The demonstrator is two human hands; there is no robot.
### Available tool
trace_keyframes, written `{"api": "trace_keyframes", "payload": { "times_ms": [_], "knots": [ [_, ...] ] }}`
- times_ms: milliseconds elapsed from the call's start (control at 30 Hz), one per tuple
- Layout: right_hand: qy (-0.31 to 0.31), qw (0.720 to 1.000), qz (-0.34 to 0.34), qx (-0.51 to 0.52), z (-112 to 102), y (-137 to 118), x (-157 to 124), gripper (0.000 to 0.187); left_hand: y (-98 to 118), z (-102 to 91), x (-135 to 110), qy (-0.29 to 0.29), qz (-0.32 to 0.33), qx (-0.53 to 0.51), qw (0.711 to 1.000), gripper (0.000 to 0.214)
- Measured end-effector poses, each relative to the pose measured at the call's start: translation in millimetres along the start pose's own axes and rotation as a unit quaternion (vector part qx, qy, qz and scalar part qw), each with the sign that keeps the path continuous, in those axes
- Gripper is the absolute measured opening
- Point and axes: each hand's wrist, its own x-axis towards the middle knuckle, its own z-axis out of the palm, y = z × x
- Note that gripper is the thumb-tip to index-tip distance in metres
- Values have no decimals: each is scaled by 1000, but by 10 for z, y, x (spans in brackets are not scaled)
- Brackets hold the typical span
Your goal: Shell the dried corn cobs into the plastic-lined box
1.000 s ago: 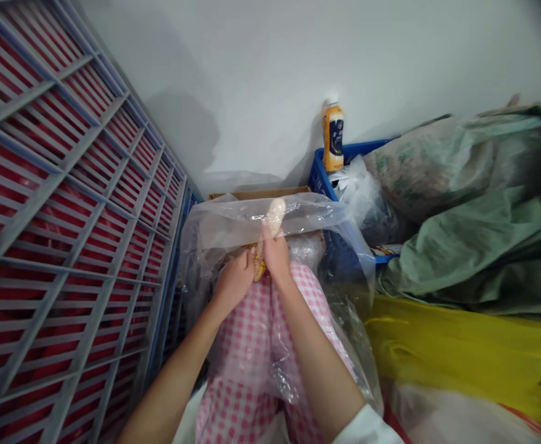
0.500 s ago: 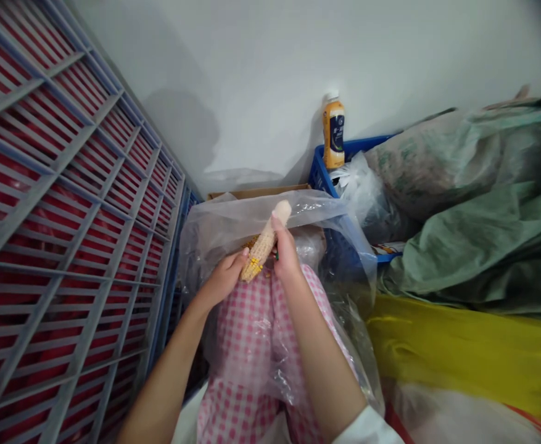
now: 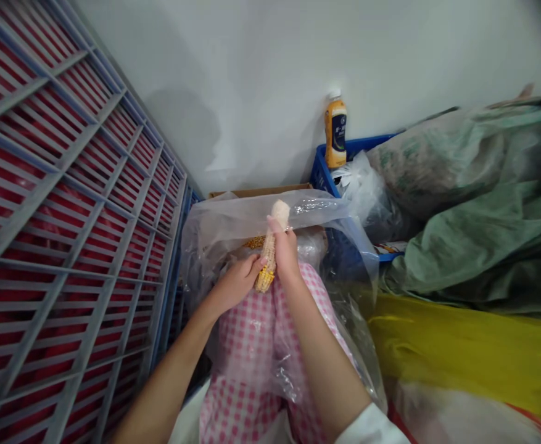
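Note:
A corn cob (image 3: pixel 271 246) stands nearly upright over a clear plastic bag (image 3: pixel 233 228), mostly bare and pale, with yellow kernels left at its lower end. My right hand (image 3: pixel 285 251) is closed round the cob's middle, the thumb reaching toward its top. My left hand (image 3: pixel 237 282) grips the lower, kerneled end from the left, thumb pressed on the kernels. Loose yellow kernels (image 3: pixel 254 242) lie inside the bag behind the cob. Both hands hover above my knees in pink checked cloth (image 3: pixel 251 333).
Stacked blue crates with red contents (image 3: pixel 66 234) wall off the left. A cardboard box (image 3: pixel 261 192) sits behind the bag. A blue crate (image 3: pixel 328 179) holds an orange bottle (image 3: pixel 335 131). Green sacks (image 3: pixel 474 203) and a yellow bag (image 3: pixel 459 351) fill the right.
The cob was swung out slanting to the upper right, then brought back nearly upright. My left hand slid back onto its lower end.

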Motion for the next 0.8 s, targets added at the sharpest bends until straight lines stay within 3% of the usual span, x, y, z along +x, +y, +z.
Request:
{"api": "trace_keyframes", "payload": {
  "times_ms": [533, 800],
  "knots": [
    [3, 1000, 3, 8, -5, -35, -14, 43, -21, 103, 76, 3, -27, -96, 995, 45],
    [14, 998, 34, 49, 18, -65, -30, 43, 46, 29, 39, -8, -12, -119, 993, 54]
  ]
}}
